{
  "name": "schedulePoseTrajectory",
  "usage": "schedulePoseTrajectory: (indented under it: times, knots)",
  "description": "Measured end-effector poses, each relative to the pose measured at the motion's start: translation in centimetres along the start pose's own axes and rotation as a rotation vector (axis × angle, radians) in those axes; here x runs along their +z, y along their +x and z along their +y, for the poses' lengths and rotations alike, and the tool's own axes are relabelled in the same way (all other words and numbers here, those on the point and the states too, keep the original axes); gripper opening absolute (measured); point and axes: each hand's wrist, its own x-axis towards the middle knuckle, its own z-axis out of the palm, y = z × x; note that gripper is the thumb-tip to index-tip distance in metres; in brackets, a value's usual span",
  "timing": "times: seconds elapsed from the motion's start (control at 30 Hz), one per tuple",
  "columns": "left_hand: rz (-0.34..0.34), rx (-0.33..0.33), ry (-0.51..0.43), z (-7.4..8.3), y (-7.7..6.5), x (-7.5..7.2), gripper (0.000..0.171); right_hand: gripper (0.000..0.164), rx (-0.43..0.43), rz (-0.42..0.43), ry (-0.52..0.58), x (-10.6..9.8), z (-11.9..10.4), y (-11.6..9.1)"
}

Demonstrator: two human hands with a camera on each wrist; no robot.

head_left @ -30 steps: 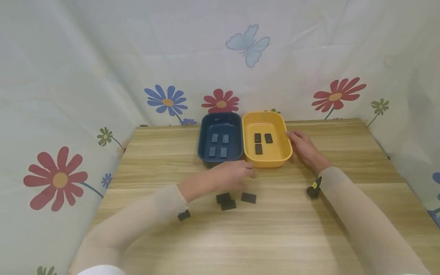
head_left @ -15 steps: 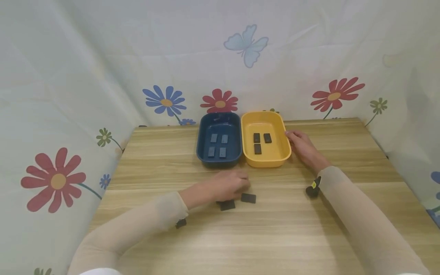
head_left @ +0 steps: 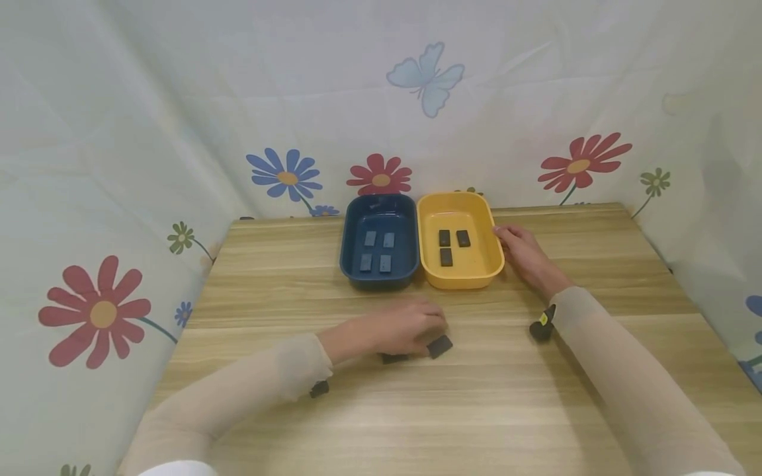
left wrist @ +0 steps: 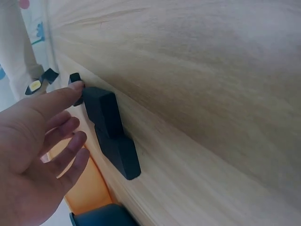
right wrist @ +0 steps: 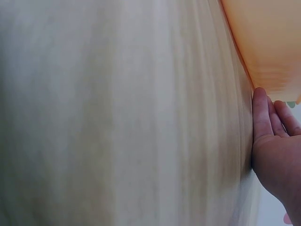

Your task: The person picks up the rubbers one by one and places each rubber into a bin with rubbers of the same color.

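Note:
My left hand (head_left: 411, 328) is low over the table. Its thumb touches a small black domino-like block (head_left: 440, 346), while the other fingers are loosely bent and spread. In the left wrist view, two more black blocks (left wrist: 106, 115) lie touching, offset from each other; the hand partly hides them from the head. My right hand (head_left: 524, 254) rests at the right side of a yellow tray (head_left: 461, 283), straight fingers (right wrist: 261, 113) against its outer wall. The yellow tray contains three dark blocks (head_left: 446, 257). Several greyish blocks (head_left: 385, 264) lie in a dark blue tray (head_left: 379, 284).
Both trays stand side by side at the back of the wooden table (head_left: 476, 410). Behind them hangs a flower-printed cloth (head_left: 333, 86), which also covers the sides. Dark wrist devices (head_left: 542, 325) are strapped at the sleeves.
My left hand has come down from near the trays to the blocks and shifted right. The rightmost loose block has turned and moved slightly right. My right hand stays at the yellow tray.

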Motion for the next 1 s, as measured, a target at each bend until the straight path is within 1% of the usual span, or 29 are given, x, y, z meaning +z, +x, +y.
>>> schedulePoseTrajectory:
  times: [0.3,0.5,0.6,0.7,0.77,0.9,1.0]
  knots:
    - [0.004,0.054,-0.036,0.3,1.0,0.7,0.048,0.063,0.006,0.004,-0.019,0.1,-0.1,-0.1]
    - [-0.002,0.058,-0.046,0.6,1.4,0.7,0.044,0.062,-0.002,0.016,-0.022,0.1,0.0,-0.2]
    - [0.000,0.051,-0.080,0.7,1.6,0.4,0.044,0.063,-0.006,0.013,-0.018,0.1,0.0,-0.2]
    - [0.016,0.030,-0.099,0.7,2.0,-0.4,0.046,0.064,-0.007,0.008,-0.010,0.0,0.0,-0.1]
    - [0.031,0.008,-0.076,0.7,2.3,-1.2,0.047,0.064,0.001,0.005,-0.013,0.0,0.1,0.0]
    - [0.066,-0.063,-0.038,0.1,3.1,-3.1,0.047,0.064,0.016,0.006,-0.024,-0.1,0.0,0.1]
    - [0.093,-0.129,-0.080,-0.5,3.9,-4.3,0.046,0.064,0.015,0.005,-0.032,0.0,0.1,0.0]
